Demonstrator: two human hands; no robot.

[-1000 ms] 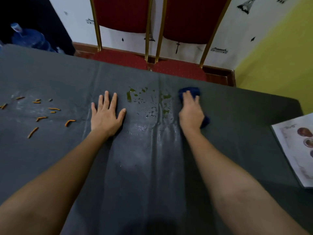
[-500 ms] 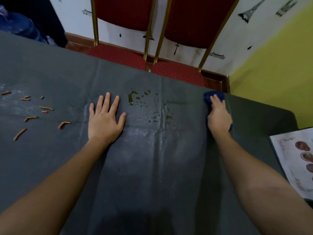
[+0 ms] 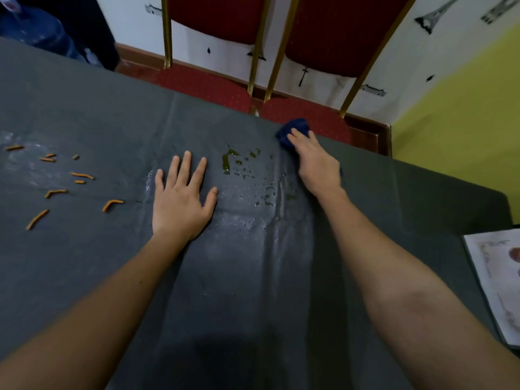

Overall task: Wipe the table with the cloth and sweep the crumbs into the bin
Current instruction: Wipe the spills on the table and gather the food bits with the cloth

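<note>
Both palms press down: right hand (image 3: 316,161) on blue cloth (image 3: 295,128) at table's (image 3: 253,291) far edge, left hand (image 3: 181,198) flat, empty.

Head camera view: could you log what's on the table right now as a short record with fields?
left hand: flat, fingers spread, on the table
right hand: pressing the blue cloth near the far edge
spill: greenish droplets between the hands
crumbs: orange bits, left of the left hand
printed sheet: at the right edge
bin: not in view

No legible text, labels or numbers — none.
</note>
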